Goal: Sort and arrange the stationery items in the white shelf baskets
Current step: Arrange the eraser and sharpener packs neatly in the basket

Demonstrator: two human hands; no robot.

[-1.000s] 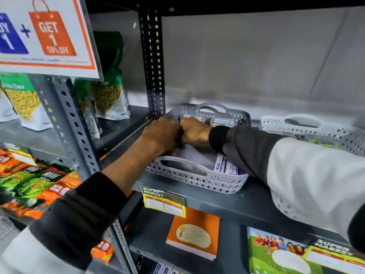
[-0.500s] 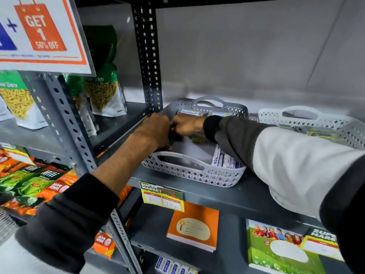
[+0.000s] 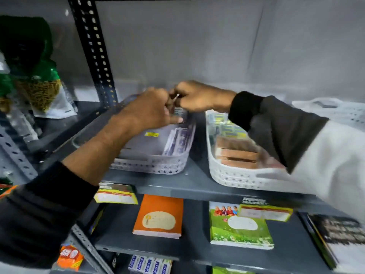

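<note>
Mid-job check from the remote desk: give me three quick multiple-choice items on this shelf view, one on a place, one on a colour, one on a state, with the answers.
1. Where are the two hands?
A. Above the left basket
B. On the lower shelf
C. Inside the right basket

2. What colour is the notebook lying under the left basket?
A. Blue
B. Orange
C. Black

3. What state is the right basket in?
A. Empty
B. Tipped over
C. Holding stacked items

Answers:
1. A: the left hand and right hand meet over the left basket, pinching something small between them.
2. B: the notebook on the lower shelf has an orange cover with a pale label.
3. C: the right basket stands upright with brown packs stacked inside.
</note>
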